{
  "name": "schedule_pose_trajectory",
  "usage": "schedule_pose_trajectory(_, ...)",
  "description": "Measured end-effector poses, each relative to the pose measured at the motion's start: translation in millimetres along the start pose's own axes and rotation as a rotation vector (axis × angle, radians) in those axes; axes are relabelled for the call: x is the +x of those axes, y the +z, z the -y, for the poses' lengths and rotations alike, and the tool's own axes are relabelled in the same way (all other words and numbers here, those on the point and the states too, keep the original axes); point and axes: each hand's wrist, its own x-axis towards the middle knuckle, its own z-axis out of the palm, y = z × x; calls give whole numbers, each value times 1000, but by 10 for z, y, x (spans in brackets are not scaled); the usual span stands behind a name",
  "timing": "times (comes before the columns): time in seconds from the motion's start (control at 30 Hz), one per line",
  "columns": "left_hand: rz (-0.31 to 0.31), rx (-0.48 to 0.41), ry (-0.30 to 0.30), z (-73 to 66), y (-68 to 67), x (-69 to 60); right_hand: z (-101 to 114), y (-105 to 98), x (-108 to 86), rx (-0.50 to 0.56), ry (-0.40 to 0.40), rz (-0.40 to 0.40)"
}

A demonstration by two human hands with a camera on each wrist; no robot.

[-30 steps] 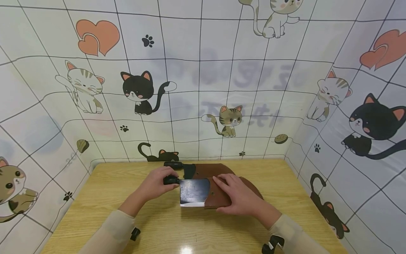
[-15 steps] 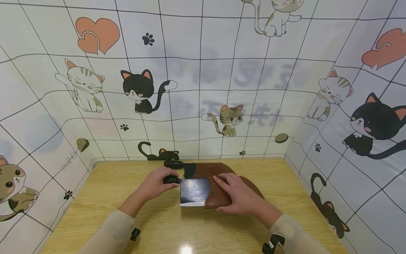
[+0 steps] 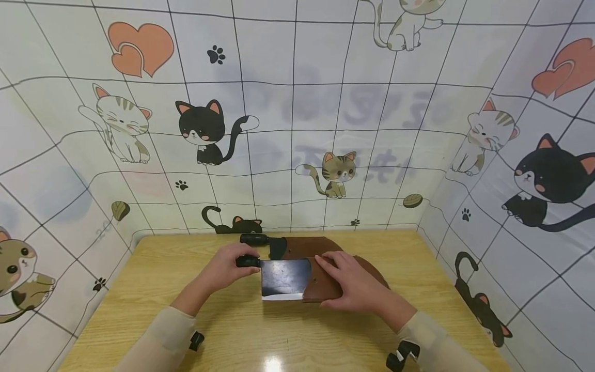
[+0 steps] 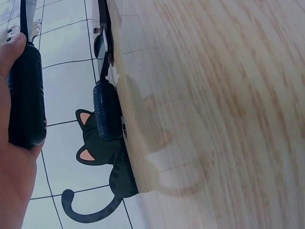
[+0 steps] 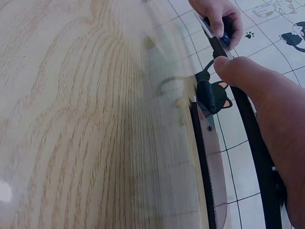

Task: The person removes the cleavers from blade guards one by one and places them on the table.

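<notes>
My left hand [image 3: 229, 266] grips the black handle [image 4: 29, 95] of a cleaver. The broad dark blade [image 3: 285, 278] with its bright lower edge is partly bare. Its other end is hidden inside a brown leather sheath [image 3: 321, 287], which my right hand [image 3: 355, 281] holds between thumb and fingers. In the right wrist view this sheath appears edge-on, raised off the table, with the thumb on its side. Behind it lies a second cleaver, its black handle [image 3: 254, 239] pointing left and its blade mostly covered by another brown sheath [image 3: 307, 247].
All this is over a light wooden table [image 3: 186, 258]. White gridded cloth [image 3: 279, 113] printed with cats and hearts rises at the back and both sides. A small black device [image 3: 402, 355] is worn at the right wrist, another [image 3: 197, 341] at the left.
My hands have drawn slightly apart, the left one moving left and the right one right. A little more of the blade shows outside the sheath. The rear cleaver stays put.
</notes>
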Motion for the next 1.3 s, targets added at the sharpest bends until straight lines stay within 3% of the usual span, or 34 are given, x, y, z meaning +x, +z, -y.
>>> schedule_pose_trajectory(0.6,-21,32,-20,-17,14,-23,0,32,-18,17,-3,2)
schedule_pose_trajectory(0.87,-22,10,-21,9,-14,-55,-19,0,-21,27,13,32)
schedule_pose_trajectory(1.3,-27,13,-39,111,-45,-130,-56,-9,-58,-2,-22,6)
